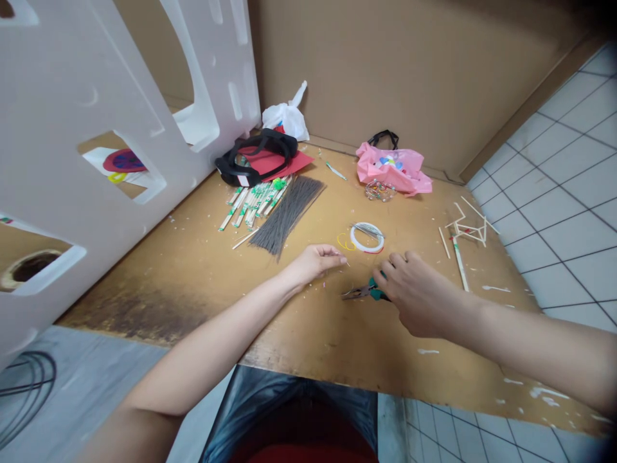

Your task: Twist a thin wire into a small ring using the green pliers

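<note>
Left hand (315, 262) pinches a thin wire piece (344, 260) in its fingertips, free end toward 3 o'clock. Green-handled pliers (362, 293) sit near, at the wire's 5 o'clock, long axis 9–3, nose toward 9. Right hand (414, 290) grips the handles. White roll (367, 238) at 12, apart.

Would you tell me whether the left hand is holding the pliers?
No, the pliers lie under the right hand, while the left hand pinches a thin wire.
</note>
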A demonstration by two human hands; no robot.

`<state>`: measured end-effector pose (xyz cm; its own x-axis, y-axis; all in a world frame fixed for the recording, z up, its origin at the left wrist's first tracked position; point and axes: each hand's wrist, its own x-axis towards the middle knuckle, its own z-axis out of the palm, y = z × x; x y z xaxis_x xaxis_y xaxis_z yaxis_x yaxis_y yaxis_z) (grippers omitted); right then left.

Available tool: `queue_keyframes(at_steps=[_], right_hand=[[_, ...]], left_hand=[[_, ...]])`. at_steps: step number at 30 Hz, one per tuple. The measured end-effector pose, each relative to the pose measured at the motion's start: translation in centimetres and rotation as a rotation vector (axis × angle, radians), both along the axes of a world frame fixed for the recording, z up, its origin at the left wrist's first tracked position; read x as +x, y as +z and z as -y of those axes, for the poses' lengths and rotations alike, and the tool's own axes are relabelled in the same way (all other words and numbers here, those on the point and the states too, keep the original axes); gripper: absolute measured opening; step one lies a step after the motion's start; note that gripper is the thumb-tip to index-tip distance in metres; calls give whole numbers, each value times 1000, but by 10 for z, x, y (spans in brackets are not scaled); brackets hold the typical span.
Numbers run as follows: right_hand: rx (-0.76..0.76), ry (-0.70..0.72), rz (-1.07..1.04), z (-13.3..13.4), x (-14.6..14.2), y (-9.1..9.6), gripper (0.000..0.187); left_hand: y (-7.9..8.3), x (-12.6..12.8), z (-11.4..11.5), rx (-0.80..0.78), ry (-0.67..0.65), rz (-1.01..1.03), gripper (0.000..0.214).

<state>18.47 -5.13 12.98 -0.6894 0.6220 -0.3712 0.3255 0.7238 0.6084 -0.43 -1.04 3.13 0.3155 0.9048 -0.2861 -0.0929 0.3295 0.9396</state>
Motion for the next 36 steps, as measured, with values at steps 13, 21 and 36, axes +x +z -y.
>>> queue_keyframes(at_steps=[13,21,36], right_hand=[[40,120,-30,-17,-19,2,23],[-291,24,-268,-14,26,-10,12],[101,125,-435,-36,74,1,26]], left_hand=[[1,-1,-1,7,7,18,27],[4,-2,-2,-1,-35,30,27],[2,-6,-1,-173,-248,289,25]])
